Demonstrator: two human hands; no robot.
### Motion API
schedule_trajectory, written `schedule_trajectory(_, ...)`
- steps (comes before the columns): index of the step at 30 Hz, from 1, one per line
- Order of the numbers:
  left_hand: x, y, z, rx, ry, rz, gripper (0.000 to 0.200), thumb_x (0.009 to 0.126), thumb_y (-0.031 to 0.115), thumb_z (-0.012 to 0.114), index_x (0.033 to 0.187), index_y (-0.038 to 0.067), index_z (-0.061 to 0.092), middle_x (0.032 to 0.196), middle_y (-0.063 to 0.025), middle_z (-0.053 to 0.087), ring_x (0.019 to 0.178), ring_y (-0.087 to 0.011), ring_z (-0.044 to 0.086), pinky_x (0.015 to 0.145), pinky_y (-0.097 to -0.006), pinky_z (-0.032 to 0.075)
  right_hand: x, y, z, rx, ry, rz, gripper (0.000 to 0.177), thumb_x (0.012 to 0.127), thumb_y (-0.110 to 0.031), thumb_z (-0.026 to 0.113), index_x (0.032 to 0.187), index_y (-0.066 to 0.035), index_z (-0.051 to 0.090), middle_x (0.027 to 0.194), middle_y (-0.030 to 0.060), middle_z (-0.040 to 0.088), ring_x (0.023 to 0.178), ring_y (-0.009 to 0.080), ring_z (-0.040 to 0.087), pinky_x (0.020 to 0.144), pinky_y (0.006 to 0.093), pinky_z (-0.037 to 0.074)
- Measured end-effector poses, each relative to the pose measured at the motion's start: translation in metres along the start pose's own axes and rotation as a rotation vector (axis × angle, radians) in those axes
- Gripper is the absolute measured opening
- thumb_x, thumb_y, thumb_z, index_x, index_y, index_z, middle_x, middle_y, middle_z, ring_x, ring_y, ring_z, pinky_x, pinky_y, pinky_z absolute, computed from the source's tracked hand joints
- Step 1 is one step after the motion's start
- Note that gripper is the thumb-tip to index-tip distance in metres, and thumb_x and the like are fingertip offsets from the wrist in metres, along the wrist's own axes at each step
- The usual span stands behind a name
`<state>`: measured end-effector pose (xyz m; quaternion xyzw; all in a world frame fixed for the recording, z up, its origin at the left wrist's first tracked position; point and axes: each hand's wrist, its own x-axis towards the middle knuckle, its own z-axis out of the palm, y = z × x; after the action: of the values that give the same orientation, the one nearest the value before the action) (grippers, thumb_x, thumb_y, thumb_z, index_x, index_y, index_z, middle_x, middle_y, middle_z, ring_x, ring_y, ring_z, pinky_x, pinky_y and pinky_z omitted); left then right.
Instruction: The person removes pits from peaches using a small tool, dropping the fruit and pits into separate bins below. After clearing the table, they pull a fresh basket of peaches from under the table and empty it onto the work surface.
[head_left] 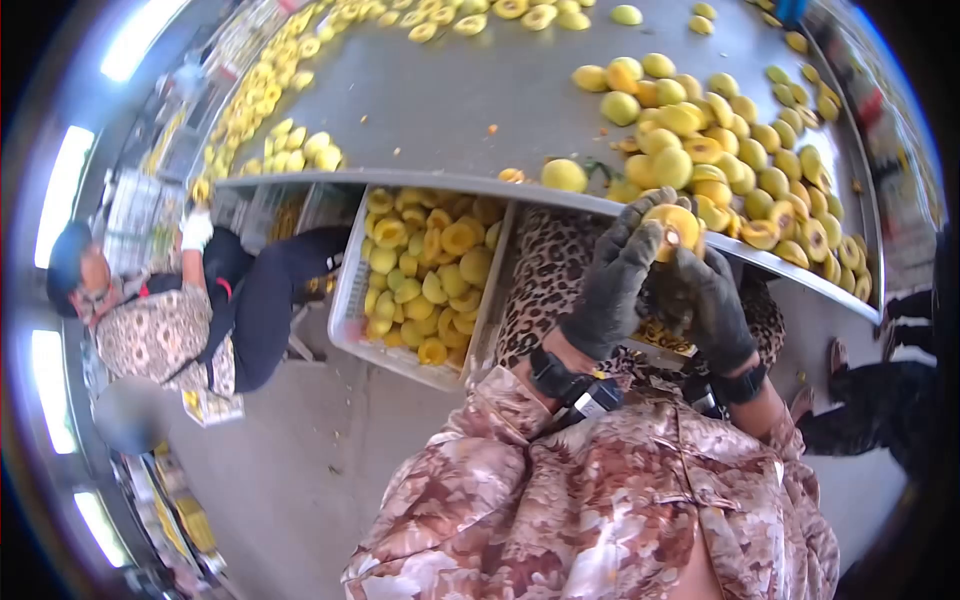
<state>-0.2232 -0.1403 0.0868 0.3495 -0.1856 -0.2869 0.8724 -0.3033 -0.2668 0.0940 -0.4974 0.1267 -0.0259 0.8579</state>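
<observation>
My left hand (612,280), in a dark glove, has its fingers wrapped round a halved yellow fruit (682,226) with a brownish centre facing up. Beside it, my right hand (712,305), gloved too, touches the lower side of the same fruit with bent fingers; whether it grips anything else is hidden. Both hands are just in front of the metal table's edge, above my lap. Right behind them lies a large pile of yellow fruit (735,150), some pieces cut in half. A single yellow-green fruit (564,175) sits near the table edge to the left.
A white crate (345,318) full of halved fruit stands left of my lap. The metal table (430,110) holds more halves along its far and left sides. A co-worker (165,330) sits at the left; another person's dark-clothed legs (865,405) show at the right.
</observation>
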Motion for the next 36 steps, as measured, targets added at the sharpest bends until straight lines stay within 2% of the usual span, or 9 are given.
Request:
schedule_trajectory(3,-0.012,0.006,-0.018,0.077,0.031,0.050,0.040,0.103,0.017,0.057,0.138,-0.001,0.054,0.132,-0.0111,0.062,0.117,-0.0184,0.060,0.104,-0.0333,0.049,0.008,0.020,-0.013,-1.019,0.356,-0.683,0.016,0.096,-0.016,0.065,0.103,-0.002,0.064,0.079,0.0063,0.063,0.064,0.0158,0.059,0.060,0.0293,0.049)
schedule_trajectory(8,-0.026,-0.019,-0.027,0.336,-0.135,0.268,0.049,0.091,0.007,0.067,0.137,-0.003,0.054,0.130,-0.0184,0.062,0.119,-0.0309,0.060,0.105,-0.0376,0.047,0.021,-0.016,0.027,-1.889,0.327,-0.892,0.020,0.094,-0.009,0.065,0.112,0.000,0.062,0.095,0.0221,0.067,0.085,0.0433,0.066,0.072,0.0459,0.053)
schedule_trajectory(10,-0.029,-0.007,-0.030,-0.626,-0.090,-0.293,0.034,0.107,0.020,0.052,0.136,0.002,0.056,0.125,-0.0056,0.064,0.110,-0.0116,0.063,0.098,-0.0297,0.052,0.040,-0.015,0.001,-1.850,0.382,-0.782,0.022,0.095,-0.012,0.066,0.112,0.001,0.061,0.095,0.0240,0.068,0.084,0.0440,0.066,0.071,0.0462,0.052)
schedule_trajectory(15,-0.026,-0.025,-0.061,-0.179,0.176,0.262,0.033,0.107,0.024,0.055,0.131,0.002,0.059,0.120,-0.0047,0.065,0.109,-0.0123,0.064,0.095,-0.0284,0.054,0.049,-0.012,-0.055,-1.527,0.382,-0.546,0.032,0.099,-0.020,0.066,0.120,0.003,0.061,0.102,0.0215,0.070,0.089,0.0363,0.067,0.075,0.0419,0.052)
schedule_trajectory(16,-0.020,-0.026,-0.065,-0.509,0.162,0.091,0.032,0.107,0.024,0.055,0.131,0.002,0.059,0.119,-0.0043,0.065,0.109,-0.0119,0.063,0.095,-0.0278,0.054,0.044,-0.015,-0.035,-1.444,0.536,-0.204,0.033,0.099,-0.019,0.065,0.124,0.003,0.061,0.106,0.0187,0.068,0.089,0.0293,0.064,0.077,0.0394,0.051)
schedule_trajectory(18,-0.020,-0.028,-0.070,-0.885,0.131,-0.137,0.034,0.107,0.022,0.055,0.134,0.002,0.058,0.122,-0.0033,0.064,0.110,-0.0102,0.062,0.096,-0.0252,0.052,0.016,-0.009,-0.047,-1.646,0.317,-0.363,0.033,0.100,-0.017,0.064,0.126,0.004,0.060,0.106,0.0181,0.064,0.086,0.0250,0.062,0.075,0.0364,0.050)
schedule_trajectory(26,-0.013,-0.030,-0.070,-0.715,0.019,-0.203,0.028,0.105,0.019,0.057,0.126,0.001,0.061,0.100,-0.0019,0.064,0.086,-0.0070,0.058,0.072,-0.0220,0.049,0.019,0.007,0.016,-1.861,0.382,-0.523,0.042,0.097,-0.013,0.069,0.133,0.006,0.054,0.098,0.0113,0.067,0.081,0.0195,0.064,0.069,0.0329,0.053)
schedule_trajectory(30,-0.007,-0.015,-0.089,-0.772,0.205,-0.257,0.035,0.107,0.028,0.051,0.127,0.001,0.059,0.106,-0.0077,0.065,0.093,-0.0134,0.062,0.079,-0.0274,0.053,0.032,0.012,-0.007,-1.966,0.337,-0.576,0.055,0.096,-0.014,0.073,0.143,0.004,0.049,0.120,0.0268,0.064,0.111,0.0353,0.063,0.094,0.0442,0.050)
schedule_trajectory(36,-0.001,-0.001,-0.088,-0.687,0.330,-0.262,0.049,0.110,0.042,0.041,0.131,0.001,0.056,0.115,-0.0161,0.066,0.105,-0.0235,0.066,0.092,-0.0360,0.057,0.030,0.008,0.045,-1.263,-0.001,-0.196,0.029,0.096,-0.004,0.066,0.123,0.001,0.056,0.085,0.0060,0.064,0.073,0.0144,0.057,0.067,0.0308,0.051)
